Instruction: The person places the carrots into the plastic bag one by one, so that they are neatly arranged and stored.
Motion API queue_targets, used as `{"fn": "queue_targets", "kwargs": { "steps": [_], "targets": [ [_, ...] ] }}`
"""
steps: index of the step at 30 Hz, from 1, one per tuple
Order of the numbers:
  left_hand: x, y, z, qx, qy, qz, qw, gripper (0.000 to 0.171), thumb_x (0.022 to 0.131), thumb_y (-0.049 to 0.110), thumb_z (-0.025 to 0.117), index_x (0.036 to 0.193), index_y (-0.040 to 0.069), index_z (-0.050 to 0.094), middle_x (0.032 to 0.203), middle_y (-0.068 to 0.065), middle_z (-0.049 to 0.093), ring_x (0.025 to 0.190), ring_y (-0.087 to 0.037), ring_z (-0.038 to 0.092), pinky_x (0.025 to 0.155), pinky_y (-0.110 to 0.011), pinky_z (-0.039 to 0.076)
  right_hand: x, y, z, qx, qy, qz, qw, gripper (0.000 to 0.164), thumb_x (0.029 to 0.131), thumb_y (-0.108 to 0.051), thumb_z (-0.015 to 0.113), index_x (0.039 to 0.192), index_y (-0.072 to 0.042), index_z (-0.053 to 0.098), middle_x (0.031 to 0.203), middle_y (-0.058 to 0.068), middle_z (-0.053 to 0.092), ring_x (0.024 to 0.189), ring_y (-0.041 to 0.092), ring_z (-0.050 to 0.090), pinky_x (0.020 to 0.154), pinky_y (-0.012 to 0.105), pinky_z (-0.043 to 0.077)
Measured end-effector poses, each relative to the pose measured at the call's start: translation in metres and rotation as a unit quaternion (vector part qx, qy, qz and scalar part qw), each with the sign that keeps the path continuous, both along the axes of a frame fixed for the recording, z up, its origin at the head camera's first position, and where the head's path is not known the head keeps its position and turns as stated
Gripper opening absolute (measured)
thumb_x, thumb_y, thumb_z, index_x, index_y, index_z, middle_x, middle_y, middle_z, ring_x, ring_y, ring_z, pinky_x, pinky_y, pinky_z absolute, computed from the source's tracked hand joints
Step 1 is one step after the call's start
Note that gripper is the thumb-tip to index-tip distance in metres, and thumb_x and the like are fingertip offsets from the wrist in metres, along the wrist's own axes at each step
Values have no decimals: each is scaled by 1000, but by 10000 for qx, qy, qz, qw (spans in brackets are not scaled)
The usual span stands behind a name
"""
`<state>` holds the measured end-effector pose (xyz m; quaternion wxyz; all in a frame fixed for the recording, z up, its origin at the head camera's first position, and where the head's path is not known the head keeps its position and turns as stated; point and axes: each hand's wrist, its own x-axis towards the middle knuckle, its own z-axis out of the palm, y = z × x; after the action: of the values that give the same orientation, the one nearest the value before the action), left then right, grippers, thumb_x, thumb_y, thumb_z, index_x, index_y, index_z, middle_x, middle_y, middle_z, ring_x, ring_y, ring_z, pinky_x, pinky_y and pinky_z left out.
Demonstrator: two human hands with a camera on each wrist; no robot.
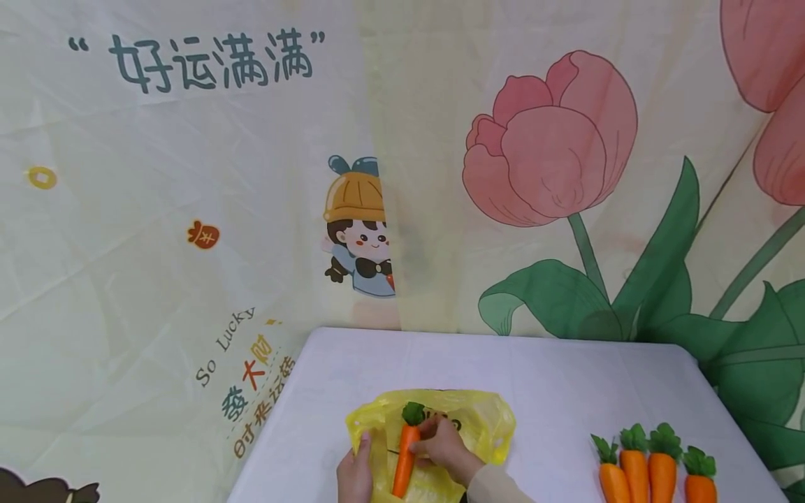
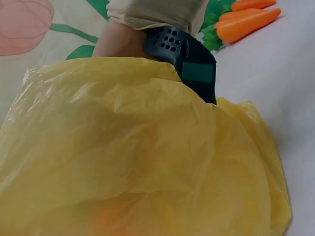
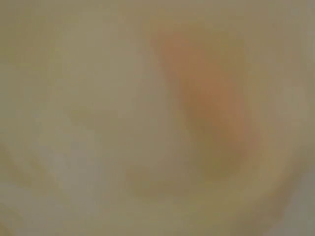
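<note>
In the head view a yellow plastic bag (image 1: 493, 412) lies spread with its mouth gaping. An orange carrot (image 1: 405, 461) with a green top leans in the bag's opening. My right hand (image 1: 446, 447) pinches the carrot just below its leaves. At the bag's left edge my left hand (image 1: 356, 476) grips the plastic, thumb upward. The yellow bag (image 2: 147, 132) fills most of the left wrist view, hiding both hands there; a faint orange patch glows through it. Only a blurred orange shape (image 3: 211, 93) shows in the right wrist view.
Several carrots (image 1: 635, 475) lie in a row on the white table (image 1: 553, 377), right of the bag. Behind the table hangs a printed cloth (image 1: 434, 175). A dark wrist device (image 2: 197, 69) sits on the right forearm.
</note>
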<state>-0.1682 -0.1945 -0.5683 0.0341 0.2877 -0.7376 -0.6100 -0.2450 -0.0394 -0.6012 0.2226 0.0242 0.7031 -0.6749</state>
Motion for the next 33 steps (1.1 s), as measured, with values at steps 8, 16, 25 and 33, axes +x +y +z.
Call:
{"fn": "queue_targets", "kwargs": {
  "steps": [8, 16, 25, 33],
  "targets": [
    [0, 1, 0, 36, 133, 51, 9999, 80, 105, 57, 39, 127, -19, 55, 118, -33, 62, 103, -38, 62, 91, -50, 51, 6, 14, 19, 222, 186, 317, 9991, 36, 86, 1, 78, 114, 5, 56, 111, 19, 59, 94, 28, 64, 76, 48, 60],
    [0, -2, 0, -69, 270, 54, 9996, 76, 106, 54, 40, 122, -18, 59, 108, -29, 66, 94, -33, 64, 82, -43, 53, 25, 42, 63, -63, 1224, 727, 9898, 43, 89, -21, 81, 121, -3, 60, 131, 14, 58, 130, 45, 49, 93, 47, 55],
    [-1, -2, -2, 238, 209, 104, 9994, 80, 105, 56, 40, 128, -19, 54, 117, -33, 62, 104, -41, 61, 92, -52, 51, 51, 90, 94, 1573, 3200, 899, 9299, 65, 92, -40, 76, 148, -18, 50, 149, 2, 48, 134, 30, 48, 103, 49, 49],
    [-1, -3, -1, 357, 125, 150, 9992, 82, 105, 58, 40, 133, -18, 51, 124, -34, 59, 109, -43, 59, 96, -55, 48, 80, 134, 81, 3777, 3917, 677, 8363, 78, 85, -28, 84, 152, -14, 47, 153, 2, 45, 128, 25, 55, 94, 42, 55]
  ]
}}
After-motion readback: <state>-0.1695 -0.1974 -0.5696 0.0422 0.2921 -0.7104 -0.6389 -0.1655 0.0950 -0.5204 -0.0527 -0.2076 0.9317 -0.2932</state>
